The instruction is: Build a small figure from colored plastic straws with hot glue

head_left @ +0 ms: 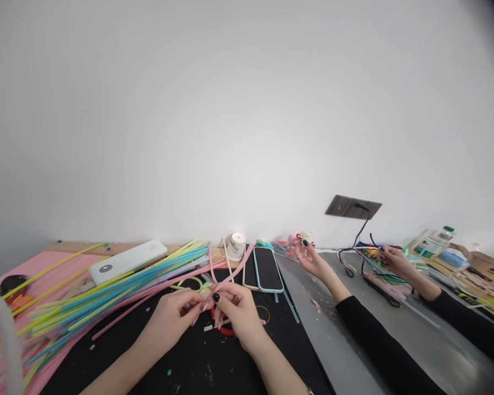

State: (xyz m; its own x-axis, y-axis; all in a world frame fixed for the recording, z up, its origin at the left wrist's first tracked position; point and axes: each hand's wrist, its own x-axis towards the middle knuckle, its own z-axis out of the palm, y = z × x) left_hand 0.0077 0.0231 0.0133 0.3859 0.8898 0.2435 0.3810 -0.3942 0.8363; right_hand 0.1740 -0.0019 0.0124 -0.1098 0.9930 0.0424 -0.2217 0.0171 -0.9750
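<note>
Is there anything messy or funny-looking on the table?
A little: small scraps, including a green bit, lie scattered on the black mat, away from the heaped pipe cleaners. Nothing looks clearly spilled or broken.

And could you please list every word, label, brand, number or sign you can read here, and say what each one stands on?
No text can be read with certainty.
White device: faint marking near its far end, too small to read.
Small white container: dark print on its side, too blurred to read.
Green label at the far right, by the bottle: too small to read.
Phone: dark screen, no text visible.
</note>
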